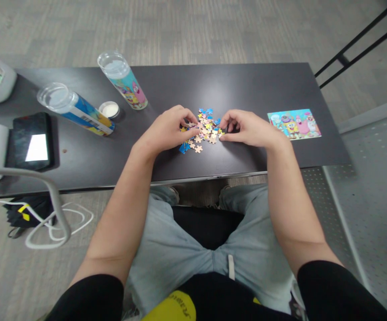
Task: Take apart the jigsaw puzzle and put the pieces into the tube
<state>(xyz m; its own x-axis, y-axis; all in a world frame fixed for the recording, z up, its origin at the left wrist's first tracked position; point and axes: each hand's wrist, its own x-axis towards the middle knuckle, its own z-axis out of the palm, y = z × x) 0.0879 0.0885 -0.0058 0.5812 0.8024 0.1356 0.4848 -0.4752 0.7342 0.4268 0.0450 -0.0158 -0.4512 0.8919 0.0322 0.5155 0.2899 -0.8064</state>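
Note:
A small heap of loose puzzle pieces (205, 130) lies in the middle of the black table (233, 89). My left hand (169, 130) rests at the heap's left side, fingers curled and pinching at pieces. At the heap's right side my right hand (246, 128) has its fingers curled, tips touching the pieces. Which single piece each hand grips is too small to make out.
A cartoon picture card (294, 123) lies to the right. Two clear cartoon tubes, one upright (124, 81) and one lying down (75, 108), and a small white lid (109, 109) are at the left. A phone (31, 140) and white devices sit at the far left edge.

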